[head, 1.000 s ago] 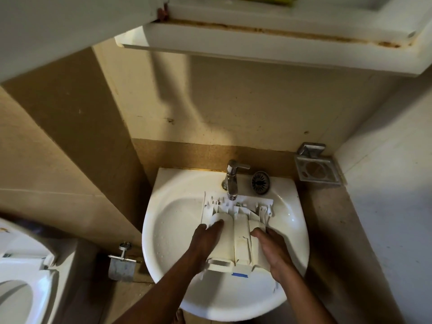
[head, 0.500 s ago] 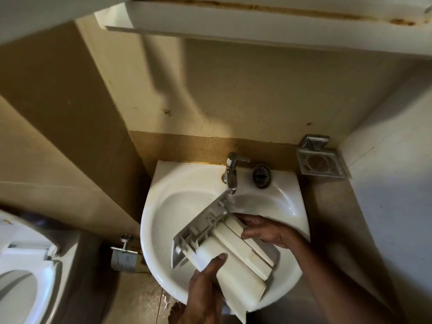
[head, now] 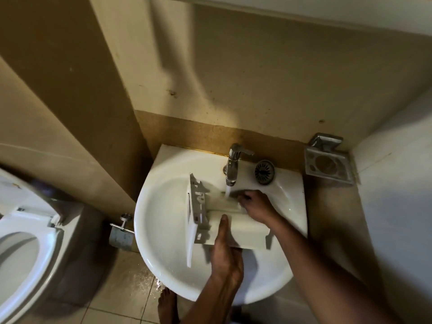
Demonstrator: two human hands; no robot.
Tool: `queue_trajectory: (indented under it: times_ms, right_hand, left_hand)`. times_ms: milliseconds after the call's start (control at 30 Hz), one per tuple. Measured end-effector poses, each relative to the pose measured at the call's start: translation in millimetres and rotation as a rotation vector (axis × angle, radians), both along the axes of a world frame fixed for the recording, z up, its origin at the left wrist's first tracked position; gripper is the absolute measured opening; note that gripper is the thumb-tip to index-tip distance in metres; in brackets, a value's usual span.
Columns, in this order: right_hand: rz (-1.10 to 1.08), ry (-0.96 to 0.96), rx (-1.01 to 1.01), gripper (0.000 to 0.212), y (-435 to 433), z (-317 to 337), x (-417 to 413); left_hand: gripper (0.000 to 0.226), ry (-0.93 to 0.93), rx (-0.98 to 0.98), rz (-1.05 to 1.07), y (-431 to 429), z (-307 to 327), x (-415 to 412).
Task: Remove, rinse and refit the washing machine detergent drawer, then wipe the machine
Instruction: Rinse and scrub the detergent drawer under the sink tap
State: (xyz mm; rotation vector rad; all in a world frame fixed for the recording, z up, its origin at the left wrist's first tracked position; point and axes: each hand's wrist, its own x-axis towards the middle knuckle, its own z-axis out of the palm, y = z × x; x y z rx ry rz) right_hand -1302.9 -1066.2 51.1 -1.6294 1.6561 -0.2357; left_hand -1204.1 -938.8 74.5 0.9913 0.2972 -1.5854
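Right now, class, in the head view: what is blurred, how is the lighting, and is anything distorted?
Head view: detergent drawer and right hand slightly motion-blurred under the tap; dim yellowish light, long shadow on the wall; wide-angle lens bows wall edges.

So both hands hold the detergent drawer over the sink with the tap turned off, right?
No, the tap is running: the head view shows water falling onto the detergent drawer, which the left hand and right hand hold over the sink.
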Motion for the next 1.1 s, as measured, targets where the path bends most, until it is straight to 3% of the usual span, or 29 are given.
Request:
queue_trajectory:
  times_ms: [167,267,367,500,600,800,867,967,1033,1100]
  right_hand:
    - [0.095,0.053,-0.027,0.031,-1.8,-1.8,-3.7]
    - [0.137,-0.09,0.014,0.026,-0.4,2.4,17.2]
    - [-0.302,-0.44,0.296,0.021,-7.0,-1.7,32.4]
    - [-0.852,-1.169,0.684,0.017,-14.9,-0.9,39.3]
    - [-0.954,-1.372,0.81,0.021,-16.8,-3.8,51.5]
    - [-0.873,-1.634,0.876,0.012,-10.9,-3.2,59.2]
    - [-0.786,-1.563,0.884,0.005,-6.4,5.5,53.8]
    - [-0.587,-1.45,0.976,0.035,6.6,23.1,43.5]
    - [-0.421,-1.322,0.979,0.023,15.4,45.3,41.8]
    - [-0.221,-0.941,0.742,0.005,21.4,70.0,46.5]
  left_hand:
    - [0.055,0.025,-0.053,-0.057,5.6,5.6,-3.1]
    - [0.043,0.026,-0.094,-0.054,6.7,5.5,9.3]
    - [0.042,0.015,-0.128,-0.063,11.0,0.5,25.0]
    - [0.043,-0.057,-0.166,-0.034,19.1,-6.7,39.7]
    - [0.041,-0.1,-0.18,-0.037,23.3,-7.1,46.1]
    - [0.03,-0.118,-0.16,-0.052,19.7,-2.0,45.0]
    - [0.034,-0.097,-0.167,-0.043,19.0,1.7,44.5]
    - [0.038,-0.039,-0.17,-0.033,18.7,9.0,43.6]
    - [0.037,0.001,-0.16,-0.015,14.1,17.5,42.0]
    - [0.045,-0.013,-0.125,-0.026,5.2,28.0,40.7]
